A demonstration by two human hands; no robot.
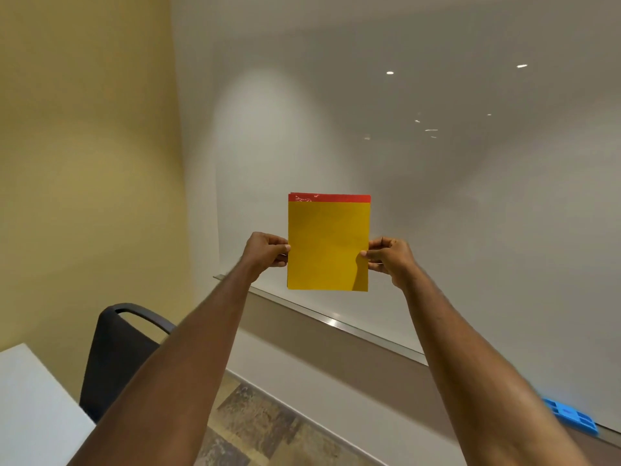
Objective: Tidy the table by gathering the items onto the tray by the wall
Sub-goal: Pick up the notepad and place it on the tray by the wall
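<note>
Pinching yellow pad (327,245) upright w/ both hands: left hand (265,252) left edge, right hand (389,258) right edge.

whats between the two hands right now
In the head view, a yellow pad with a red top strip; the left hand and right hand pinch its side edges.

Count showing: 1 yellow pad w/ red top strip (327,245); 2 hands, left (265,252) & right (389,258); 1 dark chair (114,358); 1 white table (30,408); 1 blue tray (571,417), partly showing.
</note>
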